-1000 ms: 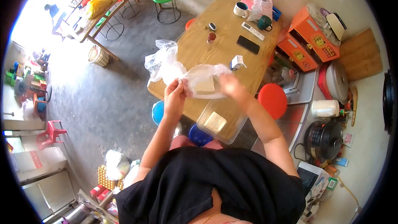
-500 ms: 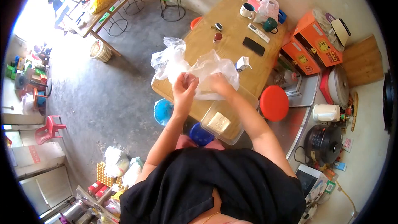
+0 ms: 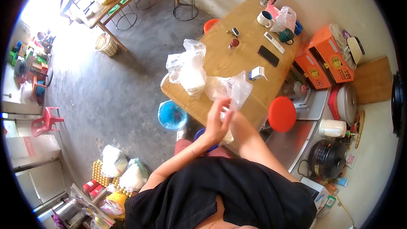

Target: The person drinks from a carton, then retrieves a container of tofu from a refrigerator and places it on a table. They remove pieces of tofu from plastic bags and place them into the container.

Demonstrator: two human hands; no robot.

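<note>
My left hand point(image 3: 219, 121) is drawn in close to my right wrist. Its fingers are bent around a whitish edge of a thin, clear plastic bag point(image 3: 237, 87). That bag spreads from my hands over the near part of the wooden table. My right hand is hidden behind the left hand and the bag, so its fingers do not show; only the right forearm point(image 3: 246, 138) is plain. Below my wrists, a pale block in a clear plastic container point(image 3: 229, 137) is mostly covered by my arms. A second white plastic bag point(image 3: 186, 70) lies crumpled at the table's left edge.
On the wooden table point(image 3: 237, 65) are a small white-and-blue box point(image 3: 257, 73), a phone point(image 3: 269, 55), a remote point(image 3: 274, 42), a red-capped bottle point(image 3: 234, 43) and mugs. A blue lined bin point(image 3: 172, 115) stands left below; a red stool point(image 3: 282, 114) is at right.
Both hands have come down and nearer to me. My left hand has crossed right to my right wrist, and the clear bag has moved with them. The container is now mostly hidden.
</note>
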